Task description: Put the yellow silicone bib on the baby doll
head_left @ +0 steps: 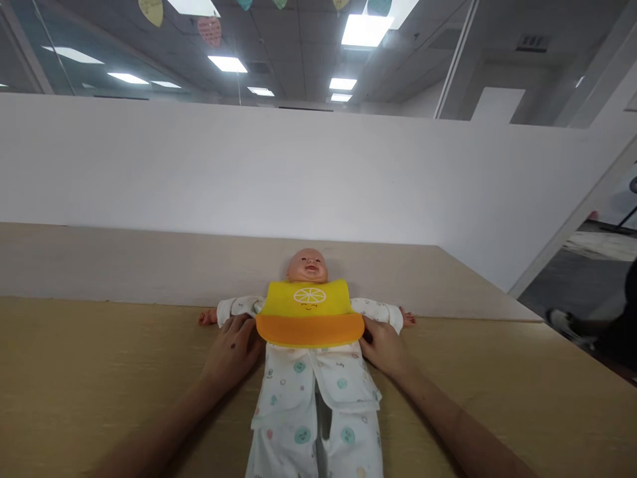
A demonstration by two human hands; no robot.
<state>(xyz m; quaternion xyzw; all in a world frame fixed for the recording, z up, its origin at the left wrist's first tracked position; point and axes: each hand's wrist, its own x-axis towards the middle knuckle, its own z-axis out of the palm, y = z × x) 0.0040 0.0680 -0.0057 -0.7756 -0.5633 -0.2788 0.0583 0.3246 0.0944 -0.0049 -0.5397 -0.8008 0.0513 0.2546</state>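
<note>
A baby doll (307,267) lies on its back with both arms stretched out sideways. It wears a white patterned outfit (343,385). Over its chest lies a yellow bib (279,299) with a lemon-slice print and an orange pocket (309,329) along the lower edge. My left hand (237,348) is closed at the left end of the pocket, its fingertips partly hidden by the bib. At the pocket's right end, my right hand (384,345) pinches the edge, with some fingers out of sight.
Under the doll is a wooden table (124,372), with a paler board (124,265) behind it. A white wall (249,172) with glass above closes off the back. Beyond the table's right edge, a dark object (612,325) stands over the floor.
</note>
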